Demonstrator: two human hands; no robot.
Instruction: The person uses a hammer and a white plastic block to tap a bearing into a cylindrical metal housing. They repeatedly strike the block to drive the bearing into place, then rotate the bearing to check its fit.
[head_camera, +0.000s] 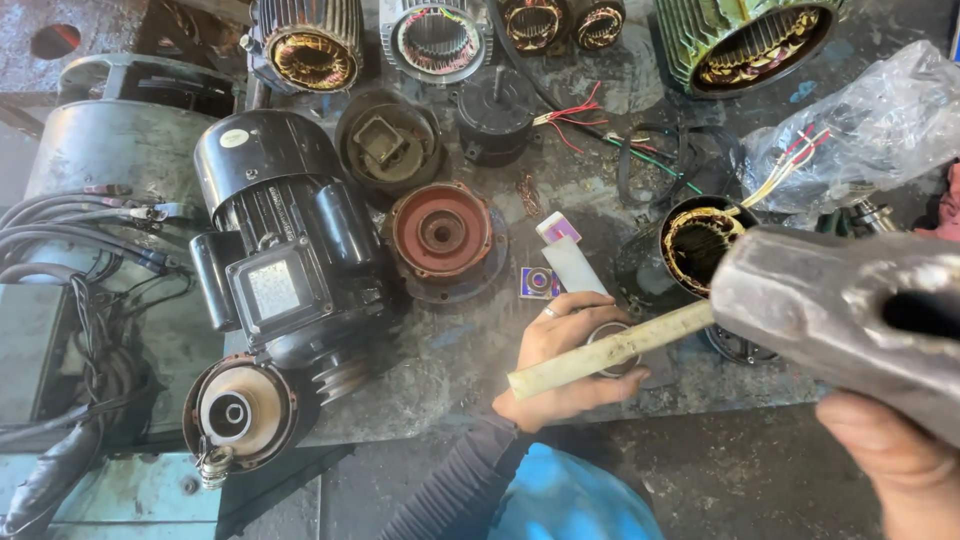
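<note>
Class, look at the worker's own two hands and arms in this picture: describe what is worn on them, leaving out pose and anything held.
The left hand is bare of any glove and wears a thin silver ring on one finger; a dark grey ribbed knit sleeve covers that forearm to the wrist. The right hand is gloveless, with no sleeve in view.

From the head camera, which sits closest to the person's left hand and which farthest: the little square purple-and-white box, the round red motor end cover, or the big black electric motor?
Measured from the left hand:
1. Small square purple-and-white box, just above the hand.
2. Round red motor end cover, farther up and left.
3. Big black electric motor, farthest, at the left.
</note>
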